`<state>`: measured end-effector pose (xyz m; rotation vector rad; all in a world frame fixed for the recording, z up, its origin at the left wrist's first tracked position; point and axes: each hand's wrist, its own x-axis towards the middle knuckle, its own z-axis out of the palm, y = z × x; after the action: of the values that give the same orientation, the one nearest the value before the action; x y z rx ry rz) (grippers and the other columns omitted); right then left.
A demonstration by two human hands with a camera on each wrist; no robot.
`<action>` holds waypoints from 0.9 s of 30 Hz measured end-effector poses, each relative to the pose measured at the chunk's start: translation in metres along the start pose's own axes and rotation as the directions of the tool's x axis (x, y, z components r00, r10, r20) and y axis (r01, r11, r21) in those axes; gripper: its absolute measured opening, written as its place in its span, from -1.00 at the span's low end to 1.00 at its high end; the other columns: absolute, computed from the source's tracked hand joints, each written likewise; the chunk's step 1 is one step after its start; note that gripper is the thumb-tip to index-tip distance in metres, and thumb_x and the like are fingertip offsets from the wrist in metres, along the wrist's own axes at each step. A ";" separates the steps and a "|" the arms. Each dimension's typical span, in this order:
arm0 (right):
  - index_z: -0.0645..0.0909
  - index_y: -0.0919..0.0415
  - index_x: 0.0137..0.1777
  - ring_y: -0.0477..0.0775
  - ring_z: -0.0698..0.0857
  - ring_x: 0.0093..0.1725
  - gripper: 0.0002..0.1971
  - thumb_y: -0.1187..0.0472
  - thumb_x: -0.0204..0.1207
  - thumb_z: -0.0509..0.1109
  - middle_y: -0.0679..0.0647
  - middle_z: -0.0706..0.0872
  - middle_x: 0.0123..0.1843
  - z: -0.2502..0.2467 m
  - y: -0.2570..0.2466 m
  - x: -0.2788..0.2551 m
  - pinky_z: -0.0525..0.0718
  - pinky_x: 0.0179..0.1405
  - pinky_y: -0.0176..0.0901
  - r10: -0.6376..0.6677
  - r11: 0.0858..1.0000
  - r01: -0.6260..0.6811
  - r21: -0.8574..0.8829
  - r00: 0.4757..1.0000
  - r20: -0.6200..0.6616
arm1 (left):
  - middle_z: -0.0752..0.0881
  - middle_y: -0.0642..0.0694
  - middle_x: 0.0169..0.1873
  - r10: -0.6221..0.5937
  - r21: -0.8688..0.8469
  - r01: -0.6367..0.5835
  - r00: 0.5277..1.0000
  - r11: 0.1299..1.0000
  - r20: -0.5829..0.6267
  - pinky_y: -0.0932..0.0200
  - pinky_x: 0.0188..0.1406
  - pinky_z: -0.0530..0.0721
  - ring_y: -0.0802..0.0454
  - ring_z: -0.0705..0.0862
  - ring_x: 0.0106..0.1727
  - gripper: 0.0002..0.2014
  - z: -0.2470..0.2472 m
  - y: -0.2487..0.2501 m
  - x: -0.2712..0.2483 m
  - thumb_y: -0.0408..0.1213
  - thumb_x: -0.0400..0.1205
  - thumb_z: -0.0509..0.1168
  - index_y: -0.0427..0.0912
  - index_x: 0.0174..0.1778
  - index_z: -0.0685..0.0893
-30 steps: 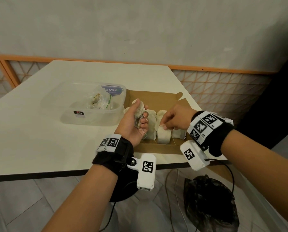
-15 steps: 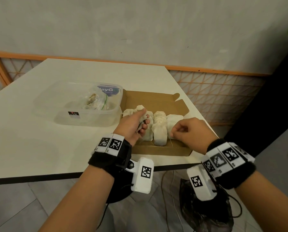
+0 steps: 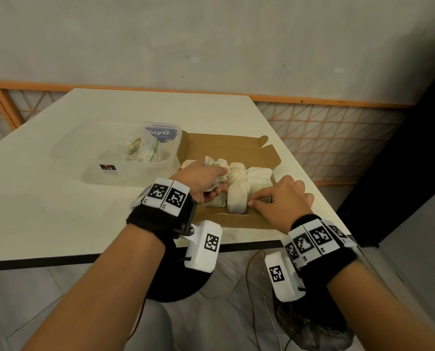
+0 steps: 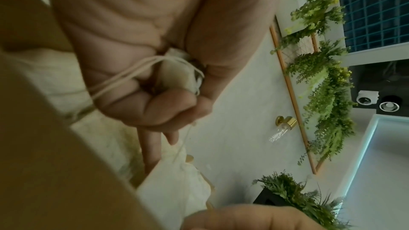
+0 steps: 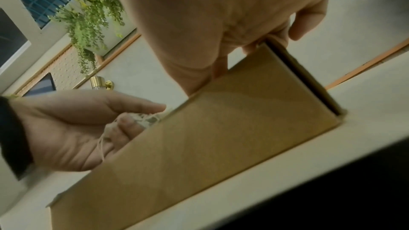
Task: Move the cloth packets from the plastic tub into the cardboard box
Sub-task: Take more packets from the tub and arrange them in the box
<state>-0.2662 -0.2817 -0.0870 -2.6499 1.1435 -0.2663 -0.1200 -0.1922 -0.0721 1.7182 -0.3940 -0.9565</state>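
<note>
A clear plastic tub (image 3: 89, 158) on the white table holds a few cloth packets (image 3: 138, 150). To its right lies the open cardboard box (image 3: 224, 148) with several cream packets (image 3: 238, 193) standing in a row. My left hand (image 3: 206, 183) grips one drawstring packet (image 3: 217, 171) low over the box's left part, beside the row. The left wrist view shows that packet (image 4: 175, 73) squeezed in the fist, its cords trailing. My right hand (image 3: 282, 201) is at the box's front right corner. In the right wrist view its fingers (image 5: 254, 48) hook over the front wall (image 5: 221, 137).
The box sits close to the table's near edge (image 3: 135, 254) and right edge. Below the table are a black round base (image 3: 178, 285), loose cables and a dark bag (image 3: 312, 333). An orange lattice rail (image 3: 325, 138) runs behind the table.
My left hand has come down with the packet into the box's left part. My right hand has drawn back from the packets to the box's front right corner.
</note>
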 end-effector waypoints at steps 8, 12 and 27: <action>0.70 -0.16 0.02 -0.01 0.41 0.12 -0.85 -0.01 0.49 0.38 -0.04 0.38 -0.01 0.004 0.007 0.000 0.36 0.18 -0.11 -0.063 0.960 0.101 0.263 0.987 -0.149 | 0.73 -0.15 -0.13 0.097 -0.171 -0.110 0.992 0.979 -0.083 0.41 -0.66 0.45 0.18 0.51 -0.51 -0.84 -0.004 -0.004 0.000 -0.20 0.70 0.24 -0.24 -0.02 0.62; 0.68 -0.01 -0.05 -0.21 0.50 -0.23 -0.88 0.19 0.45 0.47 -0.06 0.51 -0.17 0.007 -0.007 -0.006 0.47 -0.15 -0.59 -0.124 0.746 0.248 0.618 0.964 -0.237 | 0.70 -0.12 -0.18 0.073 -0.562 0.062 0.974 0.825 0.215 0.43 -0.67 0.49 0.19 0.62 -0.49 -0.69 -0.023 -0.019 -0.011 0.01 0.65 0.23 -0.21 -0.11 0.62; 0.69 0.09 -0.25 -0.22 0.61 -0.30 -0.92 0.27 0.44 0.48 -0.10 0.70 -0.32 0.025 -0.037 0.012 0.57 -0.24 -0.42 -0.011 0.290 0.103 0.951 0.994 -0.105 | 0.63 -0.06 -0.26 0.129 -0.441 0.030 0.937 0.897 0.325 0.47 -0.72 0.40 0.16 0.58 -0.41 -0.72 -0.022 -0.026 -0.009 -0.07 0.57 0.32 -0.16 0.09 0.62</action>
<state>-0.2256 -0.2624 -0.0993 -1.5334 0.5344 -0.7950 -0.1139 -0.1629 -0.0901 1.1216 -0.4099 -1.2115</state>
